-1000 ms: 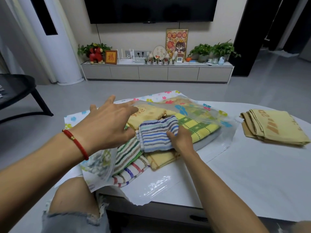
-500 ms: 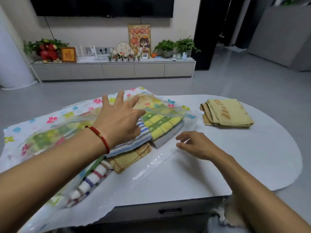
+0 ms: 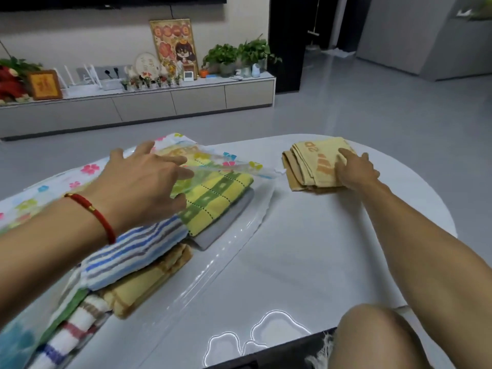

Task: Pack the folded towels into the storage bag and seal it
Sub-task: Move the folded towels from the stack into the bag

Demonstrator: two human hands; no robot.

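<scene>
The clear flower-printed storage bag (image 3: 239, 166) lies on the left half of the white table (image 3: 319, 249), its mouth facing right. Inside it sit folded towels: a yellow-green checked towel (image 3: 213, 198) on a grey towel (image 3: 226, 225), a blue-striped towel (image 3: 138, 251) on a tan towel (image 3: 149, 280), and a multicolour striped towel (image 3: 77, 326). My left hand (image 3: 143, 179) holds the bag's top layer raised, fingers spread above it and thumb below. My right hand (image 3: 356, 171) lies flat on the folded yellow towel (image 3: 306, 166) outside the bag, at the table's far right.
The bag's clear lower layer (image 3: 239, 241) spreads out past the towels toward the table's middle. My bare knee (image 3: 372, 339) is at the table's near edge. A low TV cabinet (image 3: 159, 107) with plants and frames stands across the grey floor.
My right hand left the blue-striped towel, crossed the table to the right and landed on the yellow towel. My head turned right. My left hand stayed at the bag's top layer.
</scene>
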